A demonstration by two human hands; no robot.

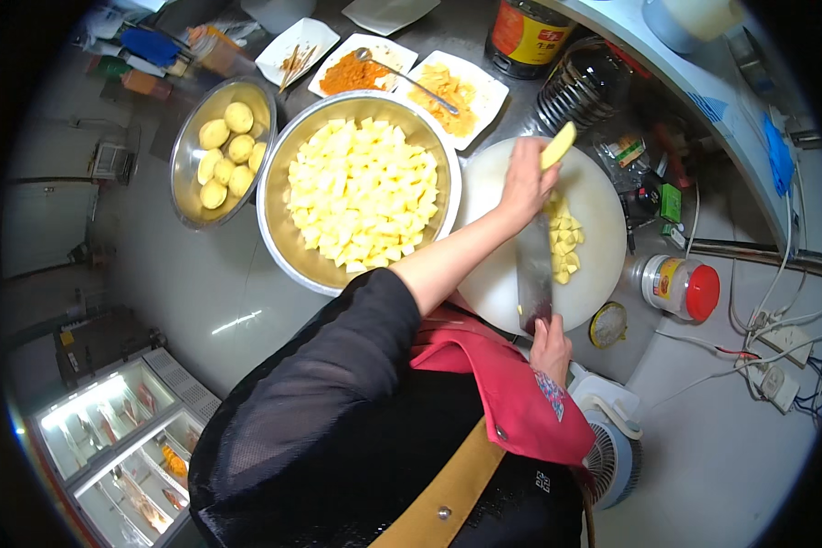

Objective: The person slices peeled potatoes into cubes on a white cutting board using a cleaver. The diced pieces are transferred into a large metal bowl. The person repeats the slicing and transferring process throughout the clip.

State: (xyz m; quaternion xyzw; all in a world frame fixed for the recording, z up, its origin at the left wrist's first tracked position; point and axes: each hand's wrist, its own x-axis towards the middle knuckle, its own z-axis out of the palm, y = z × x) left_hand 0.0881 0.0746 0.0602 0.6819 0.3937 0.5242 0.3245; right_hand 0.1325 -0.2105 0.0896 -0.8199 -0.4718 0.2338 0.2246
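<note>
My left hand (531, 177) grips a long piece of peeled potato (559, 145) over the far part of a round white cutting board (488, 274). The handle of a broad-bladed cleaver (534, 264) is in my right hand (551, 348), at the board's near edge. Its blade points away from me, with the far end by my left hand. Cut potato chunks (565, 246) lie on the board just right of the blade. Left of the board, a large round steel bowl (272, 236) is heaped with diced potato (363, 195). My left forearm passes over its near right side.
An oval steel bowl (178, 181) holds peeled potatoes (240, 148). White dishes (496, 103) with seasonings and a spoon (418, 85) stand behind. Large dark bottles (582, 79), a red-lidded jar (675, 286) and a small round lid-like item (608, 325) stand around the board.
</note>
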